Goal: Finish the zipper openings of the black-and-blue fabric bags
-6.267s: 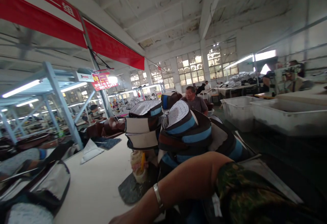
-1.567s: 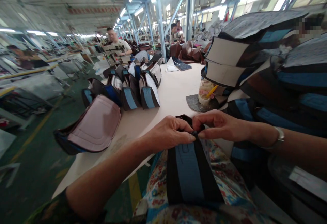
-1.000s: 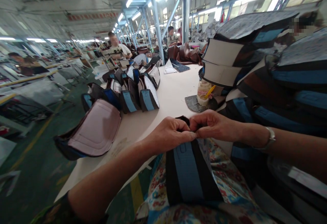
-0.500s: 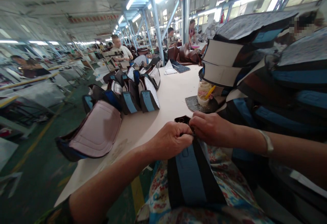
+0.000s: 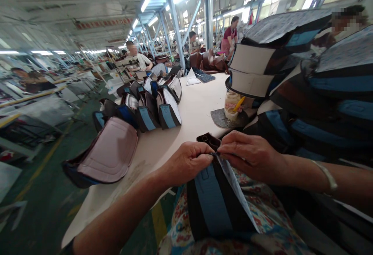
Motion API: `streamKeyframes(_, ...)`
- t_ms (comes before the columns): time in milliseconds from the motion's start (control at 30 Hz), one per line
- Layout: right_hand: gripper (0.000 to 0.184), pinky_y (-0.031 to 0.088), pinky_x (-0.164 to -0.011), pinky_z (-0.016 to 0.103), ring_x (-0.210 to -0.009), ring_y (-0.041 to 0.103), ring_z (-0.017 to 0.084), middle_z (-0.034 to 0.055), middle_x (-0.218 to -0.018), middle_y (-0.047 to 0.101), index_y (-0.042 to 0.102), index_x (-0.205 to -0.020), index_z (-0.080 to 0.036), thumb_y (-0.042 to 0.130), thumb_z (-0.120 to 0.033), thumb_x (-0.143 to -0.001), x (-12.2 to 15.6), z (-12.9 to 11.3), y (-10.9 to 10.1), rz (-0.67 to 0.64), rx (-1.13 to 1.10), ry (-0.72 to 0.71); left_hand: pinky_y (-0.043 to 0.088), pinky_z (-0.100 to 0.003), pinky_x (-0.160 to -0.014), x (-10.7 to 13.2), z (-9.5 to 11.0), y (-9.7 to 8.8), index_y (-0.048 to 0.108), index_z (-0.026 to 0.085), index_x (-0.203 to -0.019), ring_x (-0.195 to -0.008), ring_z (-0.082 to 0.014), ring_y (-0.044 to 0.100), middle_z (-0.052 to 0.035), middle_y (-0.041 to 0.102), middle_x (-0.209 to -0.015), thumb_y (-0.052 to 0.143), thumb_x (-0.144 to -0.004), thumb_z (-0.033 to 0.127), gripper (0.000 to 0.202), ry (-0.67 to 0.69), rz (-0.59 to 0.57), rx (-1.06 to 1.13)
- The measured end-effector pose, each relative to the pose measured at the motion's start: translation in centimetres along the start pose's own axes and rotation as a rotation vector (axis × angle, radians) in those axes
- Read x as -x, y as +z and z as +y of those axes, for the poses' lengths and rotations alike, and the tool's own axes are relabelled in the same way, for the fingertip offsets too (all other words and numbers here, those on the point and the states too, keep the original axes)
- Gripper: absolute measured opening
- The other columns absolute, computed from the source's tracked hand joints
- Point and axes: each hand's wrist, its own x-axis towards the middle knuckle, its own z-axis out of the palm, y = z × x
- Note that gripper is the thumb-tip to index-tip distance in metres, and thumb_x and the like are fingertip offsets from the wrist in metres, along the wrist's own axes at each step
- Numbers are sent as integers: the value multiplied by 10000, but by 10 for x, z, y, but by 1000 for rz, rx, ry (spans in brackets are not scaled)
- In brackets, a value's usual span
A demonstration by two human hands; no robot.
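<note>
A dark bag piece with a blue centre stripe and pale patterned lining rests upright against my lap. My left hand pinches its upper edge between thumb and fingers. On the other side of that edge, my right hand is closed on the lining side, fingertips almost meeting the left ones. Just beyond the fingers, a brown end with a small metal ring sticks up. What lies between the fingertips is too small to make out.
Several part-made bags stand on the pale table, a pink-panelled one nearest on the left. A glue jar with a yellow tool sits on a dark mat. Stacked bags rise at right. Co-workers are farther back.
My right hand has shifted slightly right and its fingers have straightened some. The bag piece has turned, showing more lining. A co-worker in red at the back has moved right.
</note>
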Motion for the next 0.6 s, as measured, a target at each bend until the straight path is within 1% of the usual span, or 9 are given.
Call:
streamKeyframes(100, 177, 529, -728, 286, -856, 603, 178, 121, -955, 633, 644, -1001, -130, 477, -124, -943, 1, -2, 1, -52, 104, -71, 361, -223, -591, 1, 1, 3, 655, 140, -806, -654, -110, 458, 21, 534, -706, 493, -838, 217, 181, 9, 17, -20)
streamKeyframes(200, 193, 518, -698, 268, -832, 592, 169, 119, -926, 623, 637, -945, -125, 446, -106, -950, -2, -3, -1, -101, 137, -76, 387, -235, -636, 2, 3, 4, 672, 142, -842, -706, -127, 505, 9, 575, -740, 487, -844, 209, 197, 24, 32, -71)
streamKeyframes(300, 189, 486, -651, 255, -791, 566, 162, 107, -870, 598, 628, -914, -118, 442, -119, -952, -2, -5, -1, -116, 141, -50, 393, -242, -650, 1, 4, 7, 665, 141, -836, -719, -133, 518, 4, 585, -745, 474, -849, 208, 202, 52, 31, -98)
streamKeyframes(433, 230, 415, -604, 287, -714, 483, 173, 93, -799, 546, 599, -816, -120, 412, -137, -947, 0, -10, 4, -162, 296, -102, 383, -249, -649, -1, 5, 11, 639, 142, -796, -712, -136, 508, 6, 568, -725, 460, -841, 195, 192, 59, 35, -126)
streamKeyframes(533, 268, 348, -579, 301, -652, 417, 167, 69, -754, 503, 566, -751, -142, 385, -134, -949, -9, -5, -1, -239, 391, -197, 372, -249, -654, -3, 7, 11, 613, 151, -797, -722, -133, 486, 15, 541, -734, 448, -841, 173, 173, 47, -2, -128)
streamKeyframes(600, 268, 299, -562, 300, -633, 397, 165, 59, -719, 487, 548, -715, -153, 398, -115, -934, -21, 8, -13, -270, 426, -229, 345, -247, -636, -2, 9, 10, 544, 160, -720, -693, -117, 441, 33, 474, -703, 451, -846, 166, 157, 69, -67, -124)
